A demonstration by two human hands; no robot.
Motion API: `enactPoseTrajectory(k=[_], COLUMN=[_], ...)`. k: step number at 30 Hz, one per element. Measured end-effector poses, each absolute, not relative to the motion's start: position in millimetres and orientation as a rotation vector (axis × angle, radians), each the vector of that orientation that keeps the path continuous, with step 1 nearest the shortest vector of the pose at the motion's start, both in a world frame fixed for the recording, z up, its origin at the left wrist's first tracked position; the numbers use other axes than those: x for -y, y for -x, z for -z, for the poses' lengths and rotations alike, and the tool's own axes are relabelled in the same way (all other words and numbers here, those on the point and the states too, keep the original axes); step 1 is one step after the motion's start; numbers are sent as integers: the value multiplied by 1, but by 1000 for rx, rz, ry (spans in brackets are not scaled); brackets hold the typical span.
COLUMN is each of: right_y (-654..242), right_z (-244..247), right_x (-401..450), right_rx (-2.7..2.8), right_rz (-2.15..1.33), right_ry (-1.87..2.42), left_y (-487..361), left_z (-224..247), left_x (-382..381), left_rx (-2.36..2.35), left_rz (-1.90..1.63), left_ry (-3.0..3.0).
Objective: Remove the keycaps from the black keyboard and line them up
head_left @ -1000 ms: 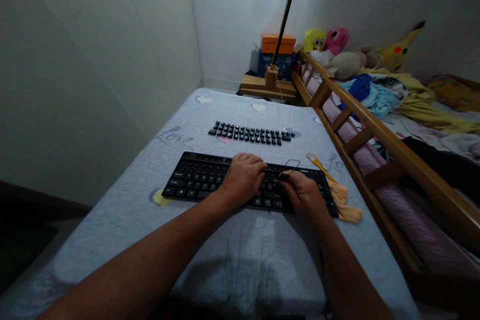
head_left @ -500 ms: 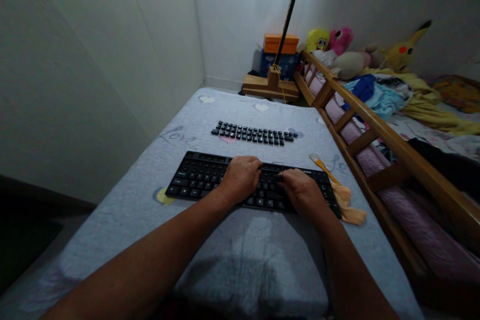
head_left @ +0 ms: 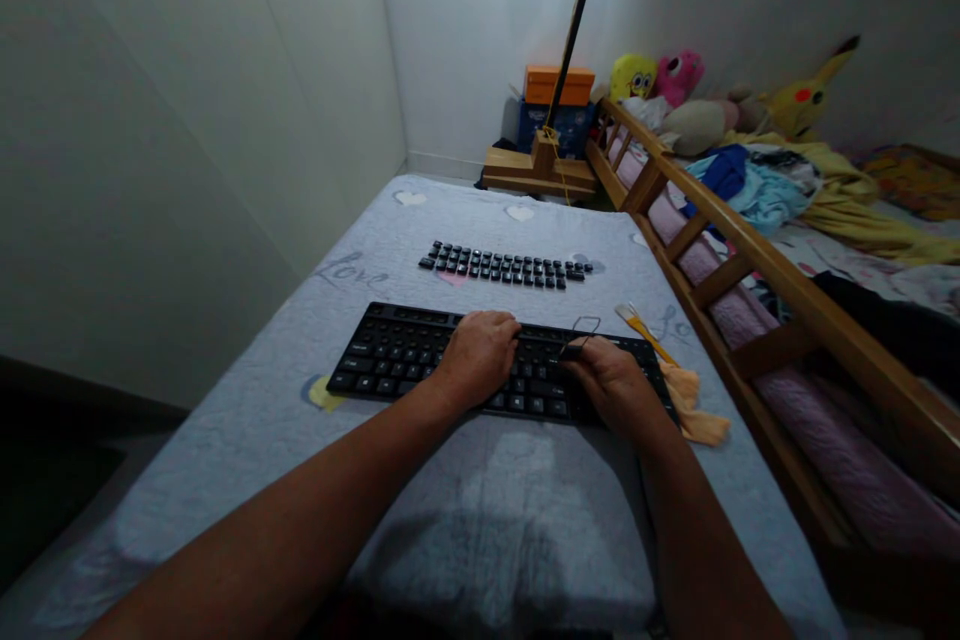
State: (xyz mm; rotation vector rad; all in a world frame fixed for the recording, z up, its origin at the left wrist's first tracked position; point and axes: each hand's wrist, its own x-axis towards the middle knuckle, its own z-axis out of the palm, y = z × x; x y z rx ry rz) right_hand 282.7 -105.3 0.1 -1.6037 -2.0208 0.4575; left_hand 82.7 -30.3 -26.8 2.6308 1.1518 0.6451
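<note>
A black keyboard [head_left: 390,360] lies on the cloth-covered surface, its top rows partly bare of keycaps. My left hand [head_left: 480,355] rests closed on its middle, fingers bent over the upper edge; what they hold, if anything, is hidden. Over the keyboard's right part, my right hand [head_left: 611,375] pinches a small black wire tool [head_left: 586,325], whose thin loop sticks up past the fingers. Beyond the keyboard, loose black keycaps [head_left: 506,266] stand in several rows. An orange-handled brush [head_left: 645,330] lies beside the right end, above a crumpled orange cloth [head_left: 701,420].
A wooden bed rail [head_left: 750,265] runs along the right side, with clothes and plush toys behind it. Past the far edge stand a wooden lamp base [head_left: 517,170] with a black pole and an orange box [head_left: 559,85]. A pale wall rises at the left.
My right hand has turned and lifted slightly, and the wire loop now shows upright above its fingers. My left hand stays on the keyboard. The whole view has shifted a little.
</note>
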Motion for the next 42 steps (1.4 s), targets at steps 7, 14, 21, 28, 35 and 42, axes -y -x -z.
enactPoseTrajectory(k=[7, 14, 21, 28, 35, 42], right_y=[-279, -276, -277, -271, -273, -269], right_z=[-2, 1, -1, -1, 0, 4], right_x=[103, 104, 108, 109, 110, 109], right_rx=[2089, 2068, 1917, 1877, 1868, 1935], right_rz=[-415, -392, -463, -401, -466, -362], right_ry=[1644, 1672, 1666, 1714, 1676, 1698], left_y=[-83, -84, -84, -84, -84, -84], left_z=[23, 20, 16, 17, 19, 17], left_x=[32, 32, 33, 33, 32, 33], left_rx=[-1153, -1173, -1178, -1171, -1163, -1166], left_rz=[-632, -597, -531, -539, -560, -544], left_ry=[-2614, -2611, -2623, -2630, -2626, -2630])
